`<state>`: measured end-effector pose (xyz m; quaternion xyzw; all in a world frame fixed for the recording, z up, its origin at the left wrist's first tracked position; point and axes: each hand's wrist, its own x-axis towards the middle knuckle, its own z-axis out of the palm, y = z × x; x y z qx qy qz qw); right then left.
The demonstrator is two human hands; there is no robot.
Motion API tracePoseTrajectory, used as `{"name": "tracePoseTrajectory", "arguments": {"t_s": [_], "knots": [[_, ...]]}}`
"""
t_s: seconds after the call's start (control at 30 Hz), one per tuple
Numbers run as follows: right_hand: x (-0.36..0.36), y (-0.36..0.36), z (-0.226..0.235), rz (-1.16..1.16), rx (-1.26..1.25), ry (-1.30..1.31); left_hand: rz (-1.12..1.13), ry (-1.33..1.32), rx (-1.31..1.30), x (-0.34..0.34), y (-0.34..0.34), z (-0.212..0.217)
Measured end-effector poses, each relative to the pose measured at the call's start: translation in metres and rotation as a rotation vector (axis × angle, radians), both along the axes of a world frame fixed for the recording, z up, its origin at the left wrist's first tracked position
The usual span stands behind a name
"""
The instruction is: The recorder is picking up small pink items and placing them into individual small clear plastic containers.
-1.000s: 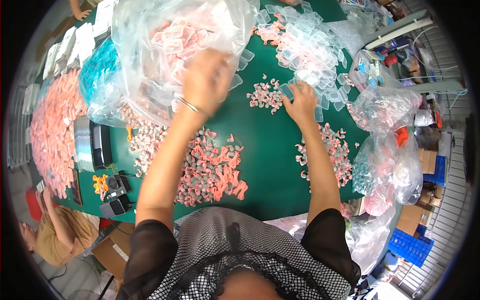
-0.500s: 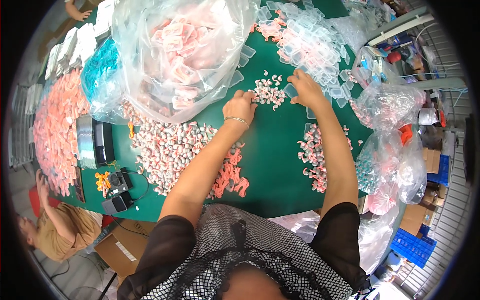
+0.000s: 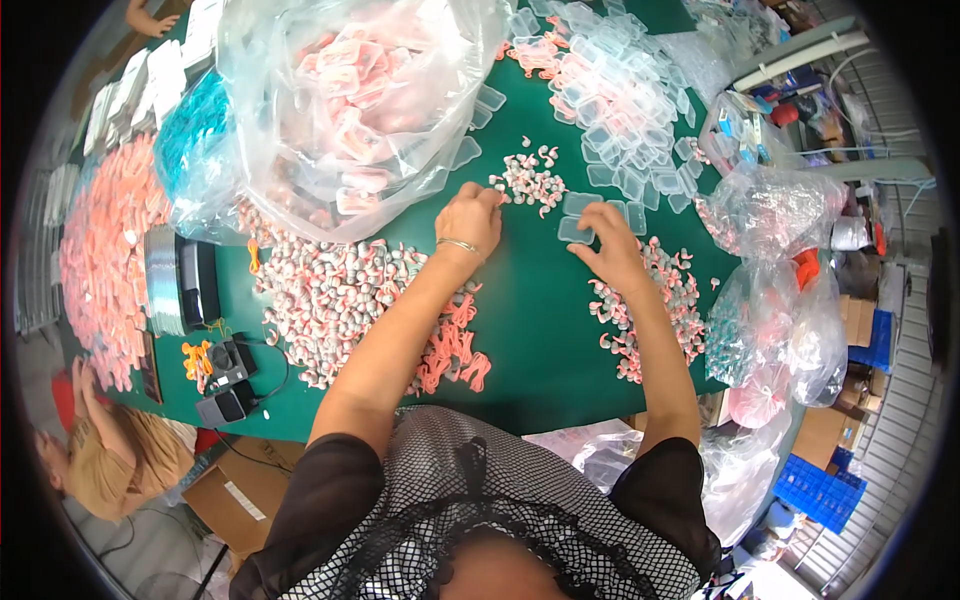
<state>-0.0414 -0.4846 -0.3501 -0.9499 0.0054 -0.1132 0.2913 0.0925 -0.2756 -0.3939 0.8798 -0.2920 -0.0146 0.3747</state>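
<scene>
My left hand is closed, fingertips pinched together just left of a small heap of pink-and-grey pieces. What it pinches, if anything, is too small to make out. On the right, my right hand curves its thumb and fingers around the edge of a small clear plastic box, which lies with its lid open on the green table. More clear boxes sit beside its fingers. Under my right forearm spreads another pile of pink-and-grey pieces. A larger pile of them lies left of my left forearm.
A big clear bag of pink parts stands at the far left. Many clear boxes heap up at the far right. Pink cords lie near me. Small black devices sit left; a co-worker is at lower left.
My right hand has moved nearer to me, and a clear box now lies open at its fingers. My left hand has shifted slightly left, away from the small heap.
</scene>
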Motion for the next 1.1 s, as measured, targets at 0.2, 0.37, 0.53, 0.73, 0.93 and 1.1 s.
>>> {"name": "tracePoseTrajectory", "arguments": {"t_s": [0.2, 0.37, 0.53, 0.73, 0.93, 1.1], "knots": [[0.004, 0.007, -0.004, 0.049, -0.2, -0.01, 0.014, 0.001, 0.035, 0.001, 0.01, -0.005], [0.013, -0.048, -0.001, -0.144, -0.178, -0.147, 0.017, 0.011, 0.021, 0.0, 0.009, -0.002], [0.019, -0.194, -0.027, -0.83, -0.023, -0.283, -0.025, 0.076, -0.053, -0.002, 0.008, -0.004], [0.033, -0.265, -0.044, -1.095, -0.196, 0.04, -0.024, 0.169, -0.209, 0.004, 0.013, -0.006], [0.046, -0.282, -0.05, -1.257, -0.269, 0.238, -0.015, 0.226, -0.247, 0.005, 0.012, -0.002], [0.059, -0.279, -0.048, -1.433, -0.189, 0.252, -0.012, 0.25, -0.217, 0.005, 0.012, 0.0]]}}
